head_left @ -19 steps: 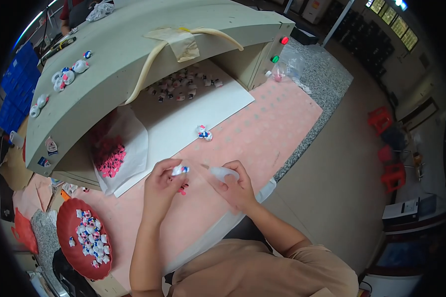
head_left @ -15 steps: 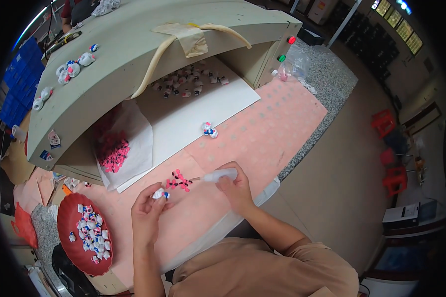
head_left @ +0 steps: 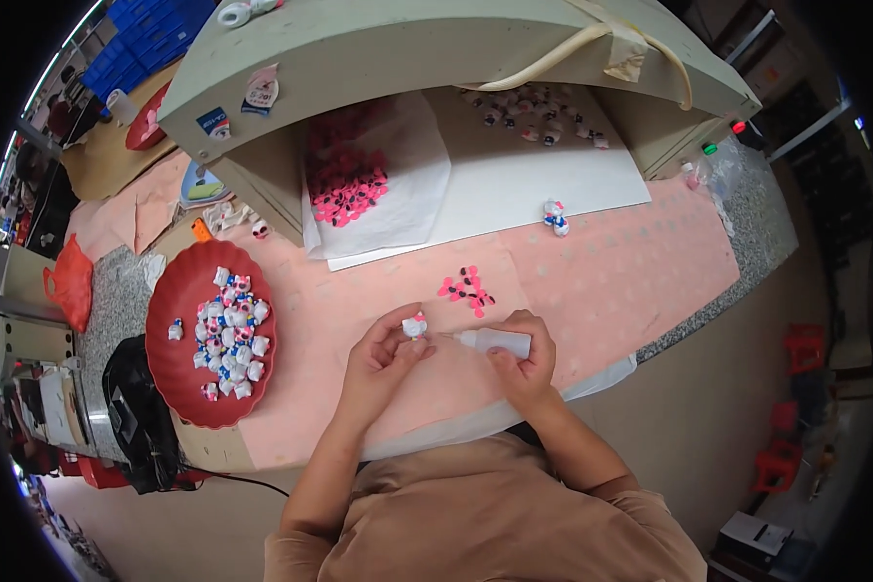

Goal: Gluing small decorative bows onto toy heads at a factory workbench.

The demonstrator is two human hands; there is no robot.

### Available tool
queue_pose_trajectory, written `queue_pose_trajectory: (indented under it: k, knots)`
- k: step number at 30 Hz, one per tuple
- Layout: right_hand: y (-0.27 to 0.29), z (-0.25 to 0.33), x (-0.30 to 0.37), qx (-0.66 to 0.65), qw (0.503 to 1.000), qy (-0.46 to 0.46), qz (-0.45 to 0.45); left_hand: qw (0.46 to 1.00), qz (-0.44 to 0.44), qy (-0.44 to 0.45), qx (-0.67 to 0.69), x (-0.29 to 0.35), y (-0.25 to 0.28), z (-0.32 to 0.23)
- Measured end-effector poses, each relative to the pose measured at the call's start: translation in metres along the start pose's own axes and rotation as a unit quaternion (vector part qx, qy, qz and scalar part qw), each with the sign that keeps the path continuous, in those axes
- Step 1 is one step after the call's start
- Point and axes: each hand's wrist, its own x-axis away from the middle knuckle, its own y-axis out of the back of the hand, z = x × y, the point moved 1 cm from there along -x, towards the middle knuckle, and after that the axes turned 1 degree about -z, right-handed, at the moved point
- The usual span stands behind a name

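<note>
My left hand [head_left: 380, 357] pinches a small white toy figurine [head_left: 414, 326] between thumb and fingers, above the pink table cover. A translucent white squeeze bottle [head_left: 500, 342] with a thin nozzle lies in the grip of my right hand [head_left: 532, 367]. Its nozzle points left, and the tip is close to the figurine; whether they touch I cannot tell. Just beyond my hands, a loose cluster of small pink and black pieces [head_left: 468, 289] lies on the cover. Farther back, another white and blue figurine [head_left: 556, 219] is by the white board's front edge.
At left stands a red scalloped tray [head_left: 170, 383] holding several figurines. A grey-green arched housing [head_left: 359, 63] spans the back, with a white board [head_left: 495, 209], pink pieces [head_left: 349, 199] on white sheeting and more figurines [head_left: 543, 116] under it. A black bag [head_left: 141, 417] hangs beside the tray.
My view has swung left, bringing the red tray further in. The bottle's nozzle has moved from beside the pink pieces to close by the figurine, and my two hands are nearer each other.
</note>
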Motion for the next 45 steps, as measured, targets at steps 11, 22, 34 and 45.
queue_pose_trajectory:
  k: [11, 22, 34, 45]
  knots:
    - [-0.0046, 0.0046, -0.0025, 0.086, 0.995, 0.052, 0.028, 0.974, -0.070, -0.090, -0.197, -0.0010, -0.0069, 0.0061]
    - [-0.0057, 0.0052, -0.0030, 0.098, 0.994, 0.043, 0.034, 0.974, -0.065, -0.090, -0.195, 0.0000, -0.0074, 0.0063]
    - [-0.0038, 0.0062, -0.0023, 0.087, 0.994, 0.029, 0.053, 0.971, -0.058, -0.089, -0.213, -0.0003, -0.0046, 0.0077]
    - [-0.0033, 0.0046, -0.0033, 0.077, 0.996, 0.042, 0.029, 0.992, -0.053, -0.018, -0.112, 0.0010, -0.0058, 0.0063]
